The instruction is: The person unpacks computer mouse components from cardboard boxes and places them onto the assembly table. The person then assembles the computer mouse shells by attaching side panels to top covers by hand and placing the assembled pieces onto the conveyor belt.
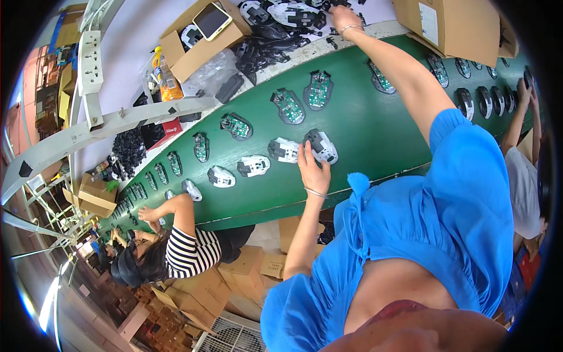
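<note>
On the green belt, my left hand [315,173] has its fingers and thumb at the near edge of a grey-and-white computer mouse shell [323,145], gripping it. Another white mouse shell [284,150] lies just left of it. My right arm stretches to the far side, where my right hand [346,21] bends its fingers down beside the black and white plastic parts [297,16]. Whatever is between those fingers is too small to make out. Between my arms, mouse bases with green circuit boards [318,90] lie along the belt.
A cardboard box [451,29] stands at the far right, and another box with a phone [212,22] on it at the far left. A white metal frame [111,111] arches over the left side. A co-worker in stripes [190,252] sits at the left; another person [522,176] works at the right.
</note>
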Tool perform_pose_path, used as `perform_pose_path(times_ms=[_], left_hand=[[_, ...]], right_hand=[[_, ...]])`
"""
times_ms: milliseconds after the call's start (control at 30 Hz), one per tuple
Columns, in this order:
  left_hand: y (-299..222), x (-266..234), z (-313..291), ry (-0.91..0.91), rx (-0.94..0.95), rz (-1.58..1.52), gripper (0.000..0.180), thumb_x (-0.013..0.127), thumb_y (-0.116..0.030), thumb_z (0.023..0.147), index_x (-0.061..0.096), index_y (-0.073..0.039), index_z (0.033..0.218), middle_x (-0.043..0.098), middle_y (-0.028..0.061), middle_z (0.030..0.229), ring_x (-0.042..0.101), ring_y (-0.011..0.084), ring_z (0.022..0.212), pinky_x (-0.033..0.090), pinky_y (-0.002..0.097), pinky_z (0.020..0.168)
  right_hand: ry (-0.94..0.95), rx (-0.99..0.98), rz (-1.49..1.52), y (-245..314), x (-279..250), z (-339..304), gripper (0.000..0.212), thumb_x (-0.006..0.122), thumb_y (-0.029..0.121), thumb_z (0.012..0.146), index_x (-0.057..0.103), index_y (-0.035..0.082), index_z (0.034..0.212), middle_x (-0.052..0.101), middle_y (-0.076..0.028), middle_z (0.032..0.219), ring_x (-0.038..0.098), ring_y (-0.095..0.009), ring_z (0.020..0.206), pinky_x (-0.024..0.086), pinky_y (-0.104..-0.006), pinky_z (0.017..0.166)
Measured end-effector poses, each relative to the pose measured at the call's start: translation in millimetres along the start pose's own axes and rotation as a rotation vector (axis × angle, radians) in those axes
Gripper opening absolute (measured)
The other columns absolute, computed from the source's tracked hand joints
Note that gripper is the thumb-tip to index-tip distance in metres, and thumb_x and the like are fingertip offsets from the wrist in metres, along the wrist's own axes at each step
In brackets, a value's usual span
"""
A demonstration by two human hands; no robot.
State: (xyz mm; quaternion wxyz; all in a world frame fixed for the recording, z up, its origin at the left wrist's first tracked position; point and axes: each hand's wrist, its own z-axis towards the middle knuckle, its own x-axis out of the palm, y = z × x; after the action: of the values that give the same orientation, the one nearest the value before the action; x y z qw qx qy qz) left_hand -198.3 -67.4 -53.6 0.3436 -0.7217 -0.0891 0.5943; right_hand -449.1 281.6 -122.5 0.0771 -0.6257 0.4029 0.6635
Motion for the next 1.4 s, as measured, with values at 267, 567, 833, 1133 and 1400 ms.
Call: perform_pose_path(times_ms=[267,567,833,1133,1400], left_hand=[[-24.9,24.0,19.3,0.019,-0.468,0.104,0.082,0.071,-0.037,0.073,0.030,0.012,0.124,0.047,0.0294,0.111,0.053,0.0441,0.098,0.046,0.0479,0.081],[2.4,16.3,25.2,0.163,-0.538,-0.657,0.072,0.071,-0.014,0.072,0.033,0.013,0.125,0.054,0.0210,0.113,0.059,0.0240,0.094,0.049,0.0340,0.080],[-61.5,-36.2,28.9,0.321,-0.498,-1.612,0.067,0.063,0.003,0.073,0.025,-0.010,0.126,0.048,0.0102,0.110,0.053,0.0193,0.097,0.047,0.0360,0.086],[-70.8,-45.4,-4.0,0.563,-0.774,-1.902,0.041,0.045,-0.033,0.089,0.044,-0.003,0.118,0.055,0.0156,0.112,0.056,0.0345,0.105,0.048,0.0499,0.089],[-57.6,-33.0,-63.9,0.970,-0.200,-0.897,0.047,0.030,-0.031,0.097,0.041,-0.006,0.135,0.040,0.0154,0.138,0.037,0.0270,0.127,0.023,0.0315,0.108]], right_hand=[[0.160,0.114,1.151,-82.3,-28.1,-20.9,0.026,0.056,0.018,0.082,0.064,0.001,0.100,0.067,-0.012,0.086,0.063,-0.027,0.083,0.050,-0.0366,0.074],[0.580,0.091,1.508,-93.1,-144.4,-181.2,0.018,0.048,0.019,0.094,0.056,0.007,0.105,0.058,0.001,0.092,0.054,-0.007,0.081,0.046,-0.0251,0.070],[0.871,-0.185,1.104,-24.4,-202.8,-234.2,0.022,0.052,0.028,0.092,0.057,0.008,0.086,0.054,0.006,0.072,0.051,0.000,0.060,0.041,-0.0173,0.051],[0.917,-0.031,1.531,-14.4,-199.4,-258.4,0.021,0.055,0.026,0.091,0.059,0.007,0.088,0.055,0.002,0.073,0.047,-0.005,0.057,0.042,-0.0198,0.053],[1.060,0.341,1.698,-47.9,-169.3,-298.9,0.015,0.052,0.020,0.093,0.058,0.007,0.093,0.062,0.001,0.087,0.062,-0.008,0.072,0.054,-0.0244,0.064]])
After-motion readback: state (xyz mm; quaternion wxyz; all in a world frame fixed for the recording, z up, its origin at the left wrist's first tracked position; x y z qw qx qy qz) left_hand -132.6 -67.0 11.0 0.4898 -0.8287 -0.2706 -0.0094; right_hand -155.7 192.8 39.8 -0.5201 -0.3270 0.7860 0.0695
